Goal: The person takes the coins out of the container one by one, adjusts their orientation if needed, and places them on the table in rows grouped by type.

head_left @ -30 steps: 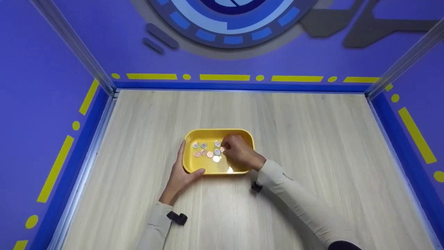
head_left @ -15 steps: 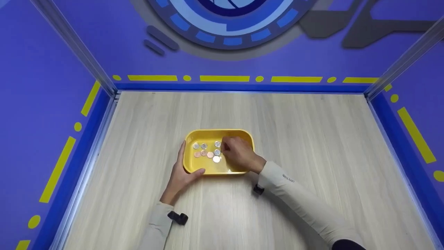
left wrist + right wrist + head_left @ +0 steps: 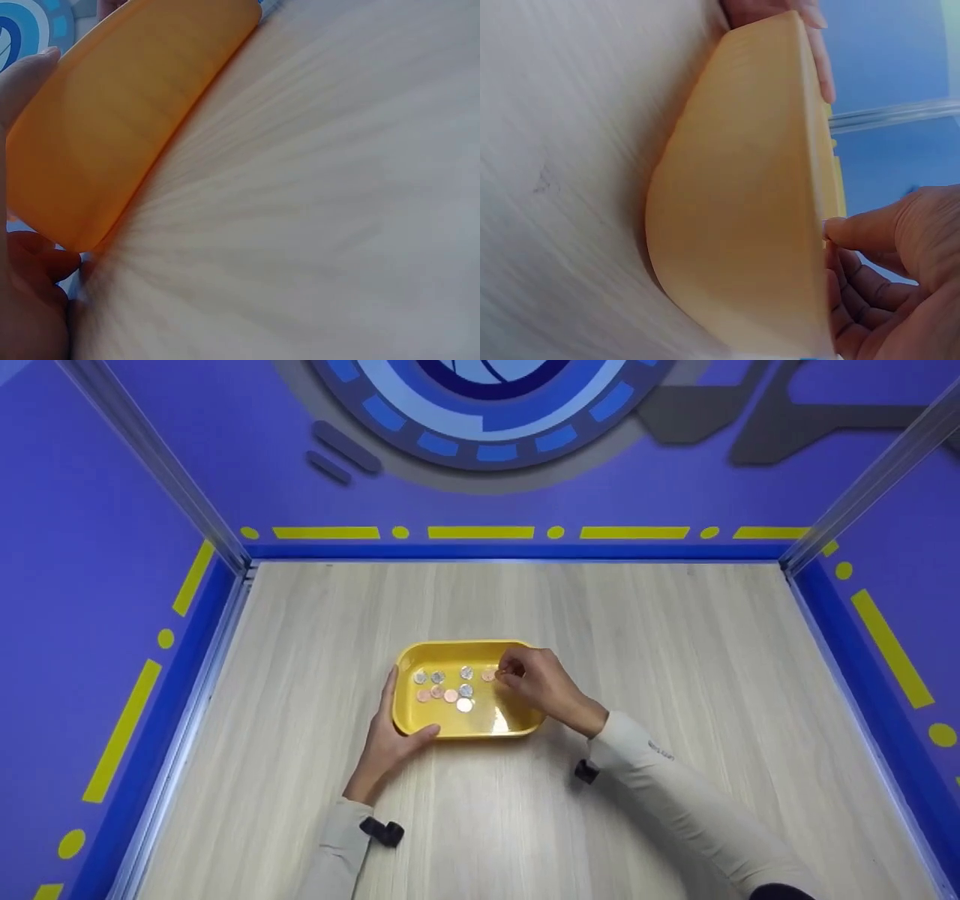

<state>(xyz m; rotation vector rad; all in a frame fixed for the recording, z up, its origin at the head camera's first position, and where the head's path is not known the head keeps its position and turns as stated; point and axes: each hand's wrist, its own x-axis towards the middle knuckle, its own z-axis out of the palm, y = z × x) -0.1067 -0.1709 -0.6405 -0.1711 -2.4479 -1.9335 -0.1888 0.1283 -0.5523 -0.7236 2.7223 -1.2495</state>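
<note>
In the head view a yellow tray (image 3: pixel 496 734) sits on the wooden table with several silver and copper coins lying in its left and middle part. My left hand (image 3: pixel 386 742) grips the tray's left end, thumb over the near rim and fingers along the outer wall. Over the tray's right half is my right hand (image 3: pixel 544 682), thumb and fingers curled together. A coppery sliver, seemingly a coin's edge, shows at its fingertips, just right of a copper coin (image 3: pixel 488 675). The right wrist view has the tray wall (image 3: pixel 742 180) hiding the inside; the thumb tip is at the rim.
Blue-purple panels (image 3: pixel 525 502) with yellow marks stand behind and on both sides of the wooden table (image 3: pixel 675 645). Metal posts (image 3: pixel 161 457) mark the corners. A small black camera (image 3: pixel 382 832) is strapped to the left wrist.
My right hand has moved right within the tray, away from the middle coins, uncovering a copper coin there. My left hand has kept its grip on the tray.
</note>
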